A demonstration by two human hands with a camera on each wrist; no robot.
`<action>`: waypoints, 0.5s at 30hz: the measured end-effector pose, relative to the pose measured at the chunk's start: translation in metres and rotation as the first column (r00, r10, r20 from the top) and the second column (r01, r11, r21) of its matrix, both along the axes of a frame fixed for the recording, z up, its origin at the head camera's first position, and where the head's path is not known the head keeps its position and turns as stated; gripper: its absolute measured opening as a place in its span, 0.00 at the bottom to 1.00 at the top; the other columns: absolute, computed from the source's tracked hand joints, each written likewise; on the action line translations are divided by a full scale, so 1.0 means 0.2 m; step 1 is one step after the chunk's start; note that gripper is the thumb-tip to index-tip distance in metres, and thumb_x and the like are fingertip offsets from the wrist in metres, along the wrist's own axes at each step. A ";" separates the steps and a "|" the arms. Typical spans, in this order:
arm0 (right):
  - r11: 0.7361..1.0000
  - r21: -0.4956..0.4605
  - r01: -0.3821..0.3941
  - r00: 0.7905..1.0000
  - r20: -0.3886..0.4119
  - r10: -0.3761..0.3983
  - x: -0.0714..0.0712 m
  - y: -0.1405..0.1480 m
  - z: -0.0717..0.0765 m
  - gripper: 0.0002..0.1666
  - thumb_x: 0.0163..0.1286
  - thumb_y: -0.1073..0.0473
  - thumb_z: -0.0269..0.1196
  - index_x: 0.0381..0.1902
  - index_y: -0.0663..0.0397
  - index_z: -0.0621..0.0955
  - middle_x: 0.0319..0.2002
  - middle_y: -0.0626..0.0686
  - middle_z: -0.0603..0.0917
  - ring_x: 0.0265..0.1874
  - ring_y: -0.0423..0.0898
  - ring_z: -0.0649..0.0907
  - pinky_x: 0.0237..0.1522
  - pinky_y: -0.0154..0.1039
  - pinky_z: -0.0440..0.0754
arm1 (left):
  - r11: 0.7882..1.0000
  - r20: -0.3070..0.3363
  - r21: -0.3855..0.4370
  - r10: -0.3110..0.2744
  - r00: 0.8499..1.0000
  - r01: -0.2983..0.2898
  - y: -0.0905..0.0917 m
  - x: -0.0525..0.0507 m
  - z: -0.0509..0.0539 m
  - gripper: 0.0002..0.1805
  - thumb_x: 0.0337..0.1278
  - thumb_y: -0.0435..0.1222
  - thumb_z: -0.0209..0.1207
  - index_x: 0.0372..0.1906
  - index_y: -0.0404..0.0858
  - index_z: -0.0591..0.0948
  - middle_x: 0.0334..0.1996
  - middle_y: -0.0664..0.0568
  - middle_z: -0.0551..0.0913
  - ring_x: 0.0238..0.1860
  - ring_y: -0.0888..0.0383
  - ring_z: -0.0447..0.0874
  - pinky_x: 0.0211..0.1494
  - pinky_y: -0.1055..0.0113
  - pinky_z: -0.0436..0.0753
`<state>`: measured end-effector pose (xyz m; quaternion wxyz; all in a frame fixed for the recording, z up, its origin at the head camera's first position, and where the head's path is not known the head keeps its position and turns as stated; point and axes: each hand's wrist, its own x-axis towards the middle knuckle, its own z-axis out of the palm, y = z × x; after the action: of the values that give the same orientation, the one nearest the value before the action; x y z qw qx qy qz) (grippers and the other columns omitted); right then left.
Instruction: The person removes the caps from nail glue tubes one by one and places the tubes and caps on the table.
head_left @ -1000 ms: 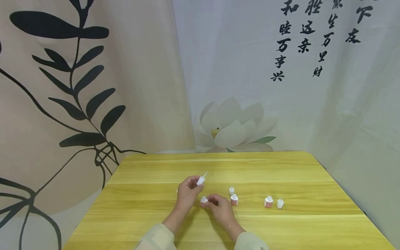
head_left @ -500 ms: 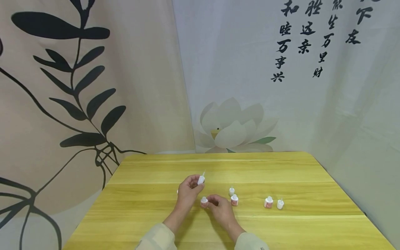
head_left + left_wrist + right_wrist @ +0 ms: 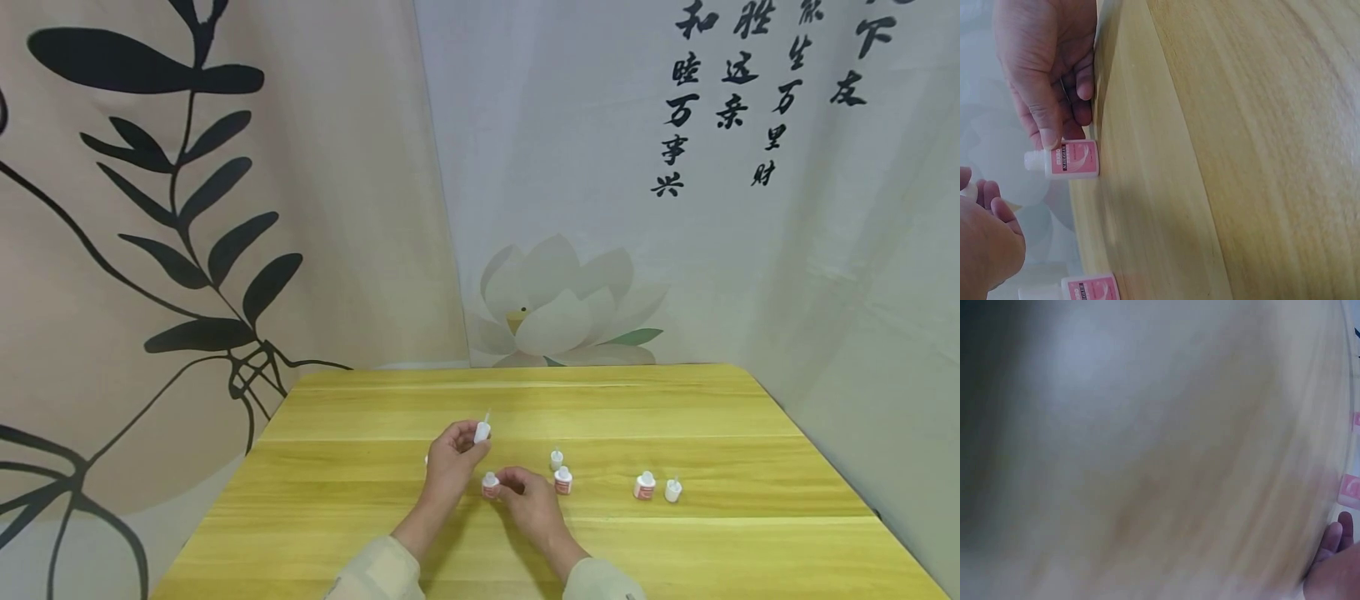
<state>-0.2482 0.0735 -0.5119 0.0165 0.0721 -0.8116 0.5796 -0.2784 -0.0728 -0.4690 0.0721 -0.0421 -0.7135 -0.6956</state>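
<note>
In the head view my left hand (image 3: 450, 457) holds a small white cap (image 3: 482, 432) with a thin stem pointing up, raised off the table. My right hand (image 3: 534, 502) pinches a small white bottle (image 3: 490, 485) with a pink label, upright at table level. The left wrist view shows that bottle, a nail glue bottle (image 3: 1072, 159) with a white neck, between the fingers and thumb. At that view's left edge only part of my left hand (image 3: 991, 244) shows. The right wrist view is mostly blurred, with a pink-labelled bottle (image 3: 1350, 490) at its right edge.
Right of my right hand stand another pink-labelled bottle (image 3: 562, 480) and a white cap (image 3: 556, 459). Farther right are a third bottle (image 3: 644, 486) and a cap (image 3: 672, 490). A white item (image 3: 426, 459) is mostly hidden behind my left hand. A printed curtain hangs behind the wooden table (image 3: 720, 558).
The cap in my left hand has tilted slightly, its stem now more upright. My right hand and its bottle have stayed in place.
</note>
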 end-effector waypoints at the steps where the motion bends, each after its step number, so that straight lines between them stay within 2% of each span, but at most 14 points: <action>1: 1.000 -0.002 -0.001 1.000 0.001 0.001 0.00 0.00 0.00 0.06 0.67 0.60 0.66 0.39 0.55 0.85 0.36 0.48 0.85 0.38 0.44 0.82 0.40 0.37 0.81 | 1.000 0.002 0.000 0.000 1.000 0.000 0.00 0.00 0.00 0.16 0.58 0.29 0.66 0.51 0.30 0.79 0.44 0.42 0.85 0.46 0.54 0.81 0.50 0.69 0.80; 4: 1.000 -0.005 -0.001 1.000 0.003 0.001 0.00 0.00 0.00 0.06 0.67 0.60 0.66 0.40 0.55 0.85 0.36 0.47 0.85 0.39 0.44 0.82 0.40 0.37 0.81 | 1.000 0.014 -0.005 -0.001 1.000 0.001 0.01 0.02 0.04 0.16 0.58 0.27 0.65 0.51 0.29 0.79 0.45 0.39 0.85 0.45 0.53 0.82 0.50 0.68 0.81; 11: 1.000 0.000 0.001 1.000 0.010 -0.001 0.00 0.00 0.00 0.06 0.67 0.59 0.66 0.40 0.55 0.85 0.36 0.47 0.85 0.38 0.44 0.81 0.40 0.36 0.81 | 1.000 0.016 -0.028 -0.011 1.000 0.011 0.02 0.11 0.18 0.16 0.59 0.25 0.63 0.52 0.27 0.78 0.45 0.36 0.84 0.46 0.50 0.82 0.52 0.65 0.81; 15: 1.000 0.000 -0.001 1.000 0.011 0.001 0.00 0.00 0.00 0.07 0.67 0.59 0.66 0.40 0.55 0.85 0.36 0.47 0.85 0.38 0.44 0.81 0.40 0.36 0.81 | 0.999 0.010 -0.029 -0.018 1.000 0.018 0.01 0.13 0.21 0.16 0.59 0.26 0.63 0.51 0.26 0.78 0.46 0.35 0.84 0.48 0.48 0.83 0.54 0.62 0.81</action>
<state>-0.2477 0.0741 -0.5117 0.0120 0.0692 -0.8117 0.5798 -0.2530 -0.0700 -0.4265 0.0617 -0.0459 -0.7236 -0.6859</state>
